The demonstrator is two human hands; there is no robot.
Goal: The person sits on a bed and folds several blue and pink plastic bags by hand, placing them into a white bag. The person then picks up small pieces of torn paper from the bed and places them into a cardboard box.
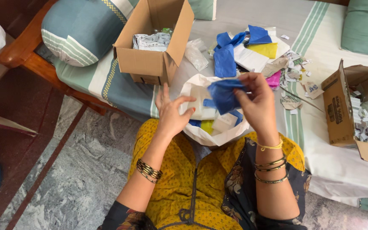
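1. Right hand (258,100) raised over the lap, grip pinching a crumpled blue plastic bag (223,94) between thumb and fingertips.
2. Left hand (171,113) beside it, fingers spread and loosely open, resting against the rim of a white plastic bag (201,134) and holding nothing tightly.
3. White plastic bag sitting open in the lap at the edge of the bed (341,166), with white, blue and yellow folded pieces inside.
4. Blue plastic bag held just above that open mouth, its lower end hanging toward the contents.
5. Open cardboard box (150,64) standing on the bed behind the left hand, with pale crumpled packets inside.
6. Heap of plastic bags (248,53) in blue, white, yellow and pink lying on the bed behind the right hand, paper scraps (292,72) just beside it.
7. Second cardboard box (348,115) at the right, well apart from the hands, holding torn white paper.
8. Striped bolster pillow (77,32) at the far left of the bed.
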